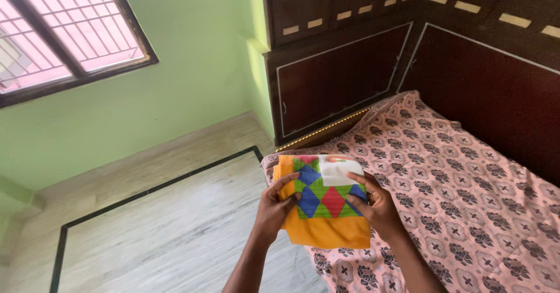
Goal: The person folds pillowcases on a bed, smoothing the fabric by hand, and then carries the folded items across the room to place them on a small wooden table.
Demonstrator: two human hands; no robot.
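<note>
- A barred window with a dark brown frame sits in the pale green wall at the far left.
- Below it lies a pale marble floor with a black inlaid border line.
- The left hand grips the left edge of a folded yellow-orange cloth with a panel of blue, green and red diamonds; its fingers are closed over the cloth's front, thumb on the patterned panel.
- The cloth is held up between both hands, just above the near left corner of the bed; a white patch shows at its top right.
- The right hand clamps the cloth's right edge, its fingers pressed on the front near the white patch.
- A bed covered by a pink sheet printed with dark floral motifs fills the right side, running from the hands to the back wall.
- A dark wooden cupboard with pale rectangular inlays stands behind the bed's far corner.
- A dark wooden headboard panel lines the bed's far right side.
</note>
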